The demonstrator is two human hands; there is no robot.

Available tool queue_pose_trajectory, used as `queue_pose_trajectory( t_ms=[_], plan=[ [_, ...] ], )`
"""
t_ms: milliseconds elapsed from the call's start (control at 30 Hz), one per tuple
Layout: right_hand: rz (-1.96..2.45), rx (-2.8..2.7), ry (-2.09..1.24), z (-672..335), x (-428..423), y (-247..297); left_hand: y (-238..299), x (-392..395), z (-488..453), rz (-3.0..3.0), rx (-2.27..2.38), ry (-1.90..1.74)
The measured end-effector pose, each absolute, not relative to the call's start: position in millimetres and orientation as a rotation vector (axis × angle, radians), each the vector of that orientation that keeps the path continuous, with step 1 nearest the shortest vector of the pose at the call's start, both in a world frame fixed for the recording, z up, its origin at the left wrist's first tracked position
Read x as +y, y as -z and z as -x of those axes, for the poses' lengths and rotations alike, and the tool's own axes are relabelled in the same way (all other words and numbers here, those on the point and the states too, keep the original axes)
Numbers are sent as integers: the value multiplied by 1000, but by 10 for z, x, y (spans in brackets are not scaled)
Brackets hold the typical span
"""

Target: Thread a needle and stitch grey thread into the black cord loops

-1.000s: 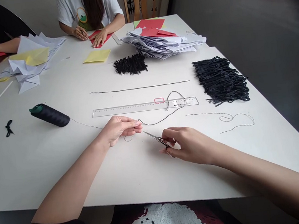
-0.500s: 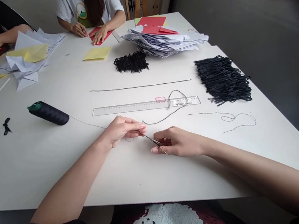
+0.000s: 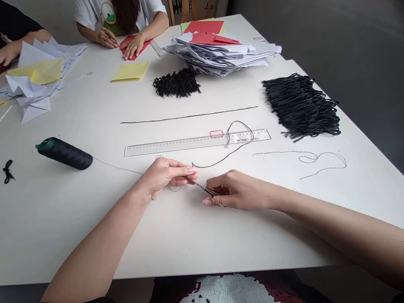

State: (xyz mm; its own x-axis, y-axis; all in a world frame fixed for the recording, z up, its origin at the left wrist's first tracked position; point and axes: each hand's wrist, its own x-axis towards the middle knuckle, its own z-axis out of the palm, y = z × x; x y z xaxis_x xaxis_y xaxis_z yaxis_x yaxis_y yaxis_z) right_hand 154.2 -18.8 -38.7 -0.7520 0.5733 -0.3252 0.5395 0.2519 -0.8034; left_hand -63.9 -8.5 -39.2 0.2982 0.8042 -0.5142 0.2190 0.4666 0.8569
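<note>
My left hand (image 3: 170, 175) pinches the end of a dark cord (image 3: 221, 160), which loops away over the right part of a clear ruler (image 3: 172, 146). A thin thread (image 3: 117, 167) runs into the same hand from a black thread spool (image 3: 65, 153) lying on its side. In my right hand (image 3: 238, 191) is a small pair of metal scissors (image 3: 209, 190), its tips touching or close to my left fingertips. Whether the blades are apart cannot be made out. Beyond the ruler a straight dark cord (image 3: 188, 116) is stretched out parallel to it.
On the right lies a big bundle of black looped cords (image 3: 301, 107), with a loose thread (image 3: 322, 155) nearer me. A smaller black bundle (image 3: 176, 83) sits before a paper stack (image 3: 220, 56). Two people handle red paper (image 3: 133, 47) across the white table (image 3: 106, 242).
My hands and the scissors have barely moved. At the far left, the other person's hand has shifted on the red paper. The view has tilted very slightly.
</note>
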Motion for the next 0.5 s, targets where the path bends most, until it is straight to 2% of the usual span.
queue_pose_trajectory(
  t_ms=[333, 500],
  plan=[
    [1198, -2684, -1254, -1815, -198, 294, 360, -49, 697, -1135, 1370, -579],
    [1422, -2663, -1054, -1958, -143, 287, 377, 64, 855, -1418, 1668, -896]
  ],
)
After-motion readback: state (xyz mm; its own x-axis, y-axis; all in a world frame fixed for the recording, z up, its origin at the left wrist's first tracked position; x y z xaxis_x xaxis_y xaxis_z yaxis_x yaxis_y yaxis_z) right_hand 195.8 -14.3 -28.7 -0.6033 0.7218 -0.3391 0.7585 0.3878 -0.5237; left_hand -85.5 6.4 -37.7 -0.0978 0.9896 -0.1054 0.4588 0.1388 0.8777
